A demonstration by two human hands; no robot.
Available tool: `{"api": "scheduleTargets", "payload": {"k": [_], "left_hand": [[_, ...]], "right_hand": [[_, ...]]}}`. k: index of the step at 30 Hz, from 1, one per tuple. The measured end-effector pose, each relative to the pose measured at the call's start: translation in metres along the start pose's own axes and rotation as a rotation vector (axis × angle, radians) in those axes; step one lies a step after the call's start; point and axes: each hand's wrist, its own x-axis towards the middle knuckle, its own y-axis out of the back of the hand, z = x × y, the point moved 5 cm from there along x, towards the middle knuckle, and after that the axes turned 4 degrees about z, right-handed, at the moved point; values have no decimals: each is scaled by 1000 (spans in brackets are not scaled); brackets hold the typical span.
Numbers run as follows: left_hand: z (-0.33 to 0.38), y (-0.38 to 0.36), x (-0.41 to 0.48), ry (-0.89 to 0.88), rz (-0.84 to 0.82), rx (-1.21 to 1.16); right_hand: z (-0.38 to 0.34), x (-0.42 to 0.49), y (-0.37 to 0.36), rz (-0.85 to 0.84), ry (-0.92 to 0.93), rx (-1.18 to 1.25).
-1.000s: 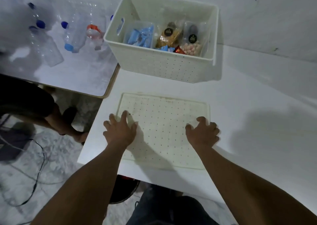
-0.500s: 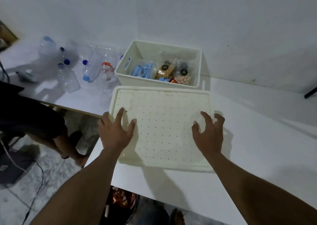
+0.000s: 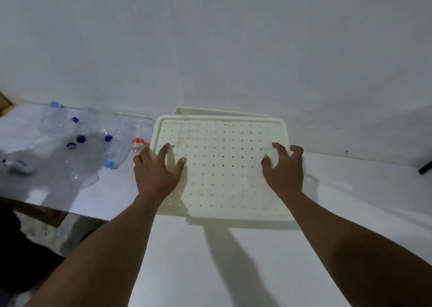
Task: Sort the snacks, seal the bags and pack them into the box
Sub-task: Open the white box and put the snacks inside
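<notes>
Both hands, left hand [image 3: 157,171] and right hand [image 3: 284,170], fingers grasping the lid [image 3: 222,166], should square it over the box [image 3: 187,110] at 12 o'clock before pressing.

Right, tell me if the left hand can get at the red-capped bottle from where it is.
Probably yes, though not now: the red-capped bottle lies just left of the left hand with nothing between them, but that hand is gripping the perforated lid and would have to let go.

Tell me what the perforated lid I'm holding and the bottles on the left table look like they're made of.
The lid looks like rigid molded plastic, cream with a matte finish; its regular punched holes and raised rim suggest this. The bottles look like thin clear plastic, glossy and see-through, most with blue caps.
</notes>
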Motion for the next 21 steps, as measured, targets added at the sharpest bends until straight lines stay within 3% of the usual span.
{"api": "scheduleTargets", "payload": {"k": [7,10,21], "left_hand": [[9,-50,92,-87,25,-2],[12,-77,119,-127,3,22],[14,-108,133,-244,-67,102]], "right_hand": [[-12,60,-56,99,-36,-179],[-9,77,-80,50,-62,-330],[-12,86,-104,-4,26,-436]]}}
